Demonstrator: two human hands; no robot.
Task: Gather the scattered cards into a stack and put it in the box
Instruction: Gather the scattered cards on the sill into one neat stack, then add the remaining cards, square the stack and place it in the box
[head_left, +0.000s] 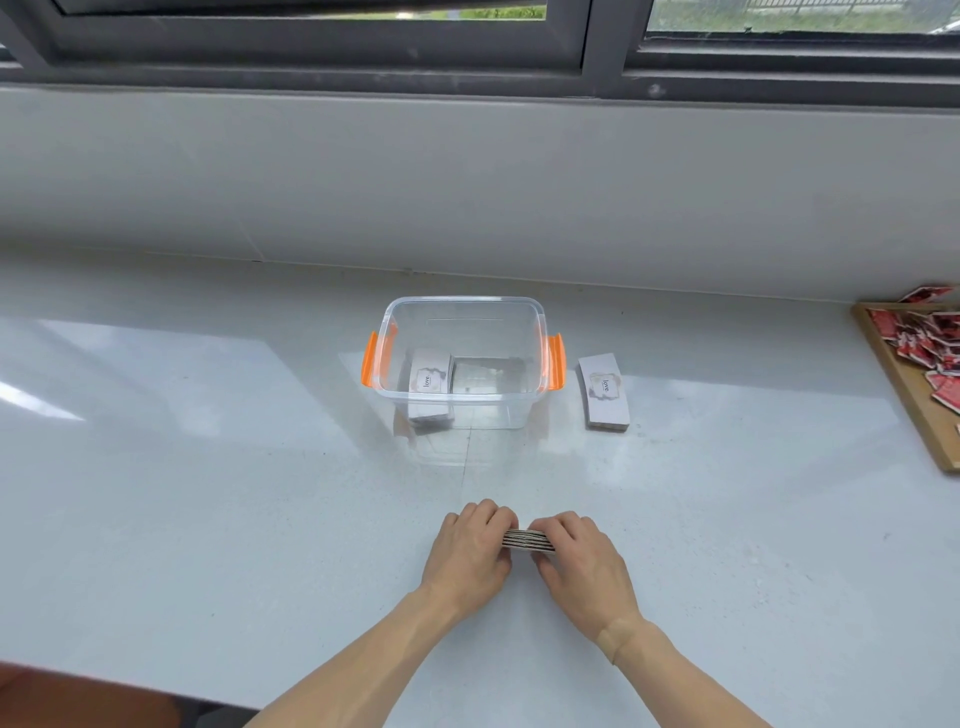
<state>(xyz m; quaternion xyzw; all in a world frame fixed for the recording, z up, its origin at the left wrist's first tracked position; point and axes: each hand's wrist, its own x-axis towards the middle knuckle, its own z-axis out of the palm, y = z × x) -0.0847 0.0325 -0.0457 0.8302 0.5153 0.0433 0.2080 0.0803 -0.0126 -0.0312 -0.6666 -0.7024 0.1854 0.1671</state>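
Head view, lower centre: left hand (470, 551) and right hand (582, 564) clamp the stack (525, 539) on the surface (208, 493), squaring it; next, lift it into the box (462, 304) above.

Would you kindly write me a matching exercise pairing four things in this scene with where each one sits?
Things:
1. stack gripped by both hands
2. "love" card stack
3. second "love" card stack
4. red packets

Places:
A. on the wooden tray
B. inside the clear box
C. on the counter, right of the box
D. between the left hand and right hand

Pairs: 1-D, 2-B, 3-C, 4-A
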